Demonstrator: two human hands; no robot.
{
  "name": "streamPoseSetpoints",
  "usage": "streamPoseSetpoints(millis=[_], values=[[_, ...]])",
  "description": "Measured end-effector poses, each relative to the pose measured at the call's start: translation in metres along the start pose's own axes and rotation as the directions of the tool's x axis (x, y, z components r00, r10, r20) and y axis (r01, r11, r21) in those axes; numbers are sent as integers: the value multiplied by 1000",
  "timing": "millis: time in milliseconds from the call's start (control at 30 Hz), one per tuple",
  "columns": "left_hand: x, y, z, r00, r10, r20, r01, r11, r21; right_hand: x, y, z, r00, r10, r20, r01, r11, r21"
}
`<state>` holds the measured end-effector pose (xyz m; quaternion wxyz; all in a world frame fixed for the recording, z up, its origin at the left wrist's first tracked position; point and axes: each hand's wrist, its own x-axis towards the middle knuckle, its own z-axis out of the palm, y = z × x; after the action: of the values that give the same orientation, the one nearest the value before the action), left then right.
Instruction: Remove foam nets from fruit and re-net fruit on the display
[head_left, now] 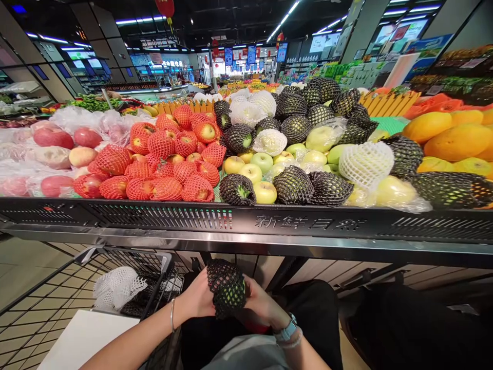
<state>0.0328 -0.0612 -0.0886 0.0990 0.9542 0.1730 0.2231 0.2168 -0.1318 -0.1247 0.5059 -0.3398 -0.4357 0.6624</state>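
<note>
Low in front of my lap, a black foam net point(226, 285) with something green showing through its mesh sits between my two hands. My left hand point(200, 295) is closed on the net's left side; skin tone shows through the upper mesh, and most of its fingers are hidden. From the right, my right hand point(261, 302) grips the same net, its fingers partly behind it. A bit of red shows beneath the hands. The fruit's kind cannot be made out. Just ahead is the display stand's black front rail point(246, 221).
Red-netted apples point(165, 164), green-yellow apples point(265, 191), black-netted fruit point(295, 185) and large orange-yellow fruit point(458, 136) are heaped on the stand. At left, a wire shopping cart point(34, 288) holds white foam nets point(117, 288) and a white board point(90, 339).
</note>
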Motion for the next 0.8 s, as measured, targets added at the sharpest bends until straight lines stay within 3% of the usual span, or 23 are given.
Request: streamPoseSetpoints(millis=[267,433,600,700,800], values=[[-6,-4,4,999,-29,-20,28,998,-51,-1,20,-6,982,186,-22,-176,954,244],[-5,-7,3,999,-25,-46,21,995,-101,1,22,5,970,217,106,-240,925,296],[-5,-11,1,999,-6,-46,2,996,-92,0,14,7,950,258,178,-312,828,466],[-8,-15,4,999,-18,-29,16,997,-70,-2,9,3,935,257,244,-347,807,477],[-11,-16,9,997,-54,47,57,996,-62,0,13,2,932,288,219,-357,828,433]])
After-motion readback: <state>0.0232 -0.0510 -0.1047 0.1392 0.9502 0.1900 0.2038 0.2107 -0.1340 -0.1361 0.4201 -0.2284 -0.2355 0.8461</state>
